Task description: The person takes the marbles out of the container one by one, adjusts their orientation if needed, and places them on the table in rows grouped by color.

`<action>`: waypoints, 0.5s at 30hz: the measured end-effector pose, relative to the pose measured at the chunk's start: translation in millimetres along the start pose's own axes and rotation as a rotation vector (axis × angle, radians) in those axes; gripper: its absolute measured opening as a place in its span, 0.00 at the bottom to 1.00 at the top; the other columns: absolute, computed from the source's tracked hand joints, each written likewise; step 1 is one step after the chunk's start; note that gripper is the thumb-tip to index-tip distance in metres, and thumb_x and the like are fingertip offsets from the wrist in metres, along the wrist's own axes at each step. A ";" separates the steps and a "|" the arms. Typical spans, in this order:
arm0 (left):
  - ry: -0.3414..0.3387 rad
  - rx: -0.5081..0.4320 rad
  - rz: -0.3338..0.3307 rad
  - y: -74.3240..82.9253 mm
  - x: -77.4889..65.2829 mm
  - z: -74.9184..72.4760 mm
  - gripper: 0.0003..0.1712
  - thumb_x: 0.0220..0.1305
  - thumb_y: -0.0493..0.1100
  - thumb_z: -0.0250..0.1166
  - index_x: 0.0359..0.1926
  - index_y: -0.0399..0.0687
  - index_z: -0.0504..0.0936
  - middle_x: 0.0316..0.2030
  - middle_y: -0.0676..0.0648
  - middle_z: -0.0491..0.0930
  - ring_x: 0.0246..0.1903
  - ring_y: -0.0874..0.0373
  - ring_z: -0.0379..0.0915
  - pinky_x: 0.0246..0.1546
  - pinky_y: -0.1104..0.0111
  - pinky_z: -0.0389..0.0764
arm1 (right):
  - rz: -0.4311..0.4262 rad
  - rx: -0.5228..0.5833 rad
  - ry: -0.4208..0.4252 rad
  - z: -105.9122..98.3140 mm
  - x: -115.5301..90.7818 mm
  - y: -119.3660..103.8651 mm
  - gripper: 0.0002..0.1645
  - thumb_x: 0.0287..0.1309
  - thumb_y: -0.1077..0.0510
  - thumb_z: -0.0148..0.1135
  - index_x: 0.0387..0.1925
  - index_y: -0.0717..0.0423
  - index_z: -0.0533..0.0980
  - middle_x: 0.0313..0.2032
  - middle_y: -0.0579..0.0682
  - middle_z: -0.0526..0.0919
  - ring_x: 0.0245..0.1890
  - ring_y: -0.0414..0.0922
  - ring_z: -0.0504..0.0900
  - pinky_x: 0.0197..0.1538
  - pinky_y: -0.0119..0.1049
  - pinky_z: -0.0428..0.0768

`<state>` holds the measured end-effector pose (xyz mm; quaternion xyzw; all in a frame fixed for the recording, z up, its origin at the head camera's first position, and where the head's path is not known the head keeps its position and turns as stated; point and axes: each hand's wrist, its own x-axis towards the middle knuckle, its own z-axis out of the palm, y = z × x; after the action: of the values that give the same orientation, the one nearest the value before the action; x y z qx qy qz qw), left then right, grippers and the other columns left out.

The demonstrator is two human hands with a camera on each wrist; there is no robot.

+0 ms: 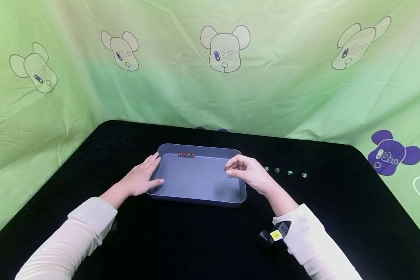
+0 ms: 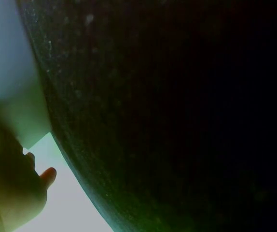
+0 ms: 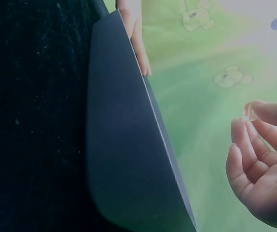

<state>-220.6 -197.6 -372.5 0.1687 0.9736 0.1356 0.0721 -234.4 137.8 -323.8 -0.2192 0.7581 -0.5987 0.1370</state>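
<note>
A shallow grey rectangular tray (image 1: 192, 179) lies on the table. My left hand (image 1: 141, 177) rests on its left rim with the fingers straight and the thumb reaching inside; the left wrist view shows only part of that hand (image 2: 18, 188). Over the tray's right side, my right hand (image 1: 246, 171) pinches a small reddish marble (image 1: 226, 168) between thumb and fingertips. In the right wrist view this marble (image 3: 248, 110) looks glassy and is partly covered by the fingers. Several similar red marbles (image 1: 186, 154) sit in a row along the tray's back wall.
Several green marbles (image 1: 289, 172) lie spaced in a line on the black tabletop (image 1: 301, 155), to the right of the tray. A green printed curtain (image 1: 171, 93) hangs behind and beside the table.
</note>
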 end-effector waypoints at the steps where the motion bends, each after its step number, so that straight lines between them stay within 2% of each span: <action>1: 0.001 0.002 0.000 -0.1 -0.1 0.0 0.43 0.58 0.59 0.49 0.65 0.40 0.44 0.65 0.43 0.37 0.63 0.48 0.32 0.56 0.50 0.47 | -0.003 0.002 0.004 -1.0 -1.2 1.3 0.12 0.47 0.69 0.57 0.36 0.72 0.70 0.30 0.50 0.76 0.29 0.40 0.76 0.39 0.40 0.74; 15: 0.012 0.005 0.002 0.6 -0.3 -0.7 0.43 0.58 0.59 0.50 0.65 0.39 0.45 0.65 0.43 0.37 0.63 0.48 0.33 0.56 0.49 0.48 | -0.018 0.000 0.056 -16.4 -18.0 10.7 0.12 0.48 0.70 0.57 0.35 0.74 0.69 0.28 0.50 0.77 0.28 0.39 0.76 0.37 0.34 0.75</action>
<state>-220.3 -197.4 -371.7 0.1689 0.9742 0.1342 0.0659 -228.3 162.7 -331.1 -0.2095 0.7596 -0.6058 0.1103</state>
